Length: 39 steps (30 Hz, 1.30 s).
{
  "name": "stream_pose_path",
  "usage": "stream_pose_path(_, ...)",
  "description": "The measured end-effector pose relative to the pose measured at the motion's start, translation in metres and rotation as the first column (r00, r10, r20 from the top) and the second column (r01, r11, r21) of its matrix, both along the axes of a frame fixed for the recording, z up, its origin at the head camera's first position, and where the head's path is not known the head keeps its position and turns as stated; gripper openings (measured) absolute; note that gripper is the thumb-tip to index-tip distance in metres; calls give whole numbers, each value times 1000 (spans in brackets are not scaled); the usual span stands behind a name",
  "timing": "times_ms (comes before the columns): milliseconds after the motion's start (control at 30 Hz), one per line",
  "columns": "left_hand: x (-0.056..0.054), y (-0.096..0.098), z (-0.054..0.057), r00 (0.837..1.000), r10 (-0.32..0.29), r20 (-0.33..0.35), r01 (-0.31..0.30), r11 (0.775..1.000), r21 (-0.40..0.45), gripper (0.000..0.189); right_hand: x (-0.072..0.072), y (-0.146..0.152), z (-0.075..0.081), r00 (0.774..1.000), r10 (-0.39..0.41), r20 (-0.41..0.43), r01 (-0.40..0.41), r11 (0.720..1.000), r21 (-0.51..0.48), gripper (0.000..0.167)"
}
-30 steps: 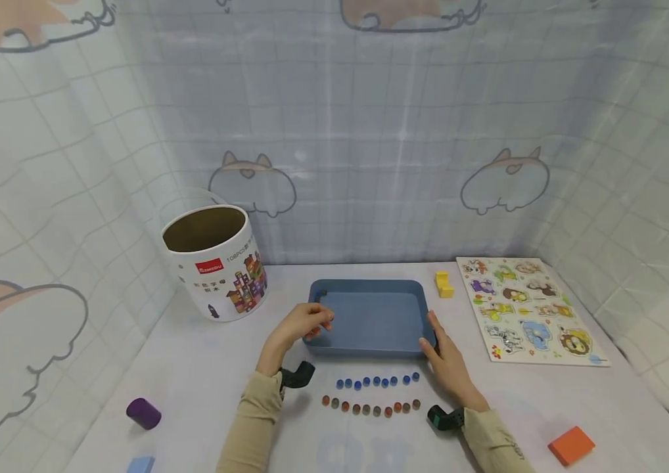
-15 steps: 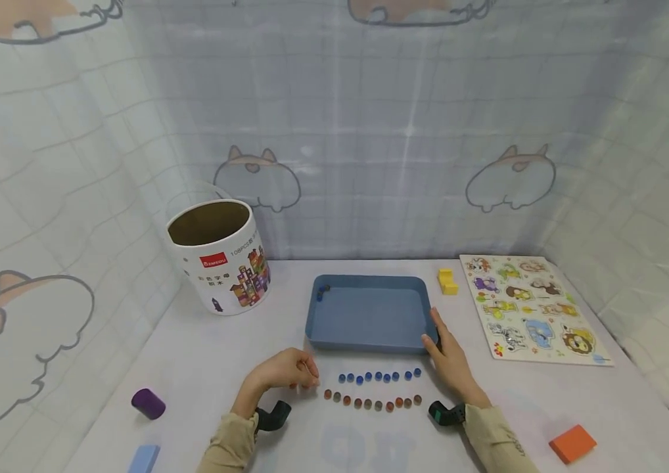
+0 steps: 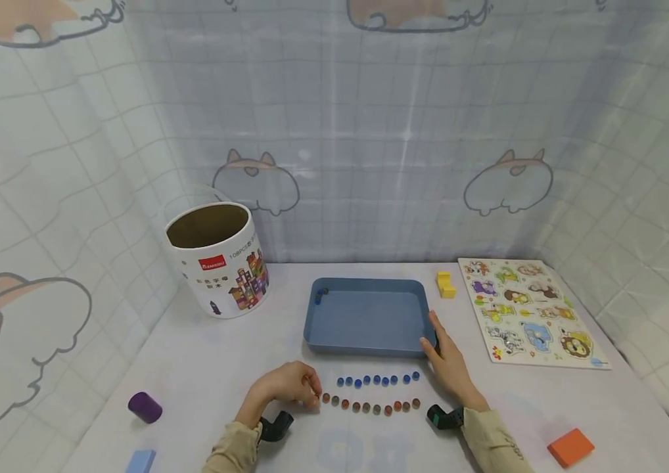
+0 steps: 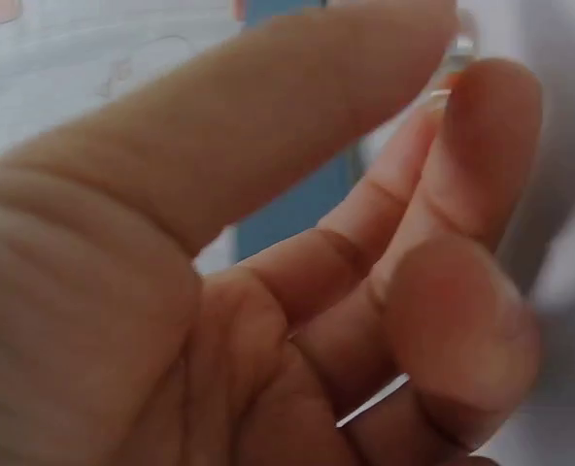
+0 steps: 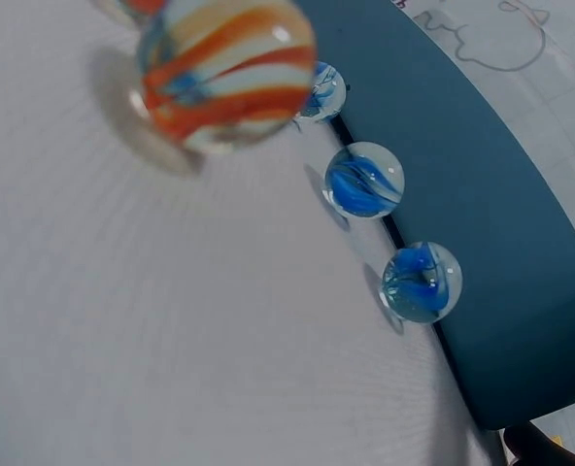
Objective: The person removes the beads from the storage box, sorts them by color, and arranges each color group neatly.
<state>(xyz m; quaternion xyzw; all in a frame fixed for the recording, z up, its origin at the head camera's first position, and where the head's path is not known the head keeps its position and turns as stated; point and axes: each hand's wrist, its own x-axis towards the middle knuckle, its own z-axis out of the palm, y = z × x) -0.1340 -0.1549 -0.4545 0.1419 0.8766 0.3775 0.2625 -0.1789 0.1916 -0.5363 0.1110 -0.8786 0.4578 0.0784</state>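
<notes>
My left hand [image 3: 290, 384] reaches to the left end of a curved row of reddish and grey glass marbles [image 3: 356, 407]. Its thumb and fingertips are beside the leftmost marble, which stays visible from above. Behind this row lies a second row of blue marbles [image 3: 376, 380]. In the right wrist view an orange-striped marble [image 5: 229, 73] and a blue swirled marble [image 5: 363, 181] show close up. A blue tray [image 3: 367, 315] holds a few marbles [image 3: 320, 295] in its far left corner. My right hand [image 3: 449, 361] rests against the tray's right front corner, its fingers extended along the side.
A white block bucket [image 3: 216, 263] stands back left. An animal puzzle board [image 3: 532, 312] lies right, near a yellow block [image 3: 445, 284]. A purple cylinder [image 3: 145, 407], a light blue block [image 3: 140, 462] and an orange block [image 3: 571, 448] lie near the front.
My left hand has come out from over the tray's left side, down to the left end of the reddish row. A blue marble now shows in the tray's far left corner. The right hand stays put.
</notes>
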Motion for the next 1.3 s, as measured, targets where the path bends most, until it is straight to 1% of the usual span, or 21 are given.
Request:
stream_pose_path(67,-5,1,7,1000,1,-22,-1,1000,28,7,0,1,0,1000,-3,2,3,1000,4,65)
stream_pose_path(100,-8,3,12,999,15,-37,-13,999,50,10,0,2,1,1000,-6,3,6,1000,5,65)
stream_pose_path(167,-19,7,22,994,57,-89,-49,995,90,19,0,4,2,1000,-14,2,14,1000,6,65)
stream_pose_path(233,-32,14,32,985,106,-135,-89,988,125,25,0,6,2,1000,-22,0,22,1000,4,64)
stream_pose_path(267,-40,19,37,980,127,-154,-107,986,126,27,0,7,2,1000,-23,0,23,1000,3,64)
stream_pose_path(300,-47,24,41,975,144,-169,-125,985,119,27,0,7,2,1000,-23,0,23,1000,-1,64)
stream_pose_path(367,-64,33,47,970,157,-185,-143,986,89,27,0,7,2,1000,-21,3,21,1000,-4,64)
stream_pose_path(433,-82,43,48,969,167,-183,-160,986,49,28,0,6,1,1000,-22,5,22,1000,-10,64)
stream_pose_path(533,-107,54,45,970,186,-154,-190,982,-10,34,0,4,0,1000,-27,2,27,1000,-10,64)
stream_pose_path(600,-121,59,41,969,212,-125,-219,975,-44,38,0,2,-1,1000,-26,3,26,1000,-13,64)
stream_pose_path(667,-131,63,37,966,242,-89,-248,967,-59,41,0,0,-1,1000,-23,7,23,1000,-16,64)
stream_pose_path(767,-141,67,31,955,294,-41,-296,953,-55,42,1,-2,-1,1000,-17,13,18,1000,-16,64)
stream_pose_path(867,-147,69,27,938,346,-4,-346,938,-28,41,2,-4,-1,1000,-19,13,19,1000,-15,64)
stream_pose_path(1000,-153,71,22,915,403,10,-403,915,-2,39,2,-4,1,1000,-17,8,17,1000,-21,64)
stream_pose_path(1100,-158,71,17,900,436,4,-436,900,6,37,2,-4,1,1000,-21,6,21,1000,-19,64)
stream_pose_path(1300,-167,68,9,882,469,-50,-467,883,44,35,1,-5,-1,999,-39,1,39,999,-9,64)
